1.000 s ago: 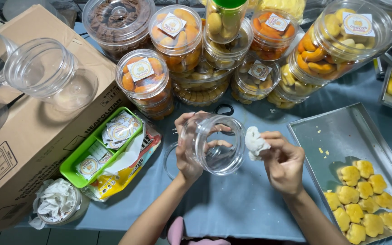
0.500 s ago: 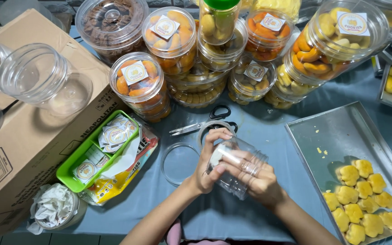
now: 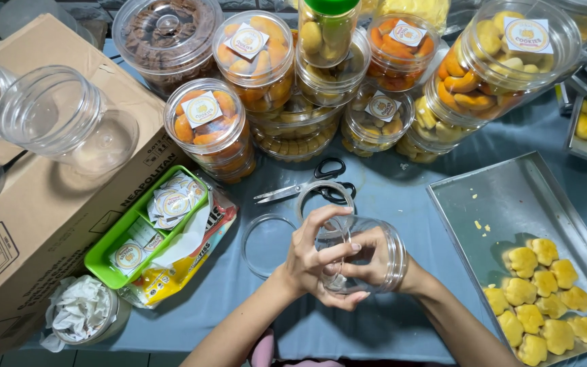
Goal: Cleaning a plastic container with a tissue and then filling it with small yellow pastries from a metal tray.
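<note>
A clear plastic jar (image 3: 394,253) lies on its side above the blue tablecloth (image 3: 402,197), held between both hands. My left hand (image 3: 312,264) grips the jar's bottom end, fingers spread over its wall. My right hand (image 3: 368,261) is pushed through the jar's mouth up to the wrist, fingers curled inside. A bit of white tissue shows through the wall by those fingers; most of it is hidden. The jar's clear lid (image 3: 266,245) lies flat just left of my hands.
Scissors (image 3: 307,185) lie beyond the jar. A metal tray (image 3: 511,197) with yellow cookies (image 3: 541,292) sits right. A green tray (image 3: 107,251) of stickers, a cardboard box (image 3: 42,204) with empty jars (image 3: 52,112), and a tissue tub (image 3: 83,316) are left. Filled cookie jars (image 3: 208,129) line the back.
My right hand, which held a white tissue beside the jar, has gone inside the jar. The jar has dropped lower and turned its mouth to the right.
</note>
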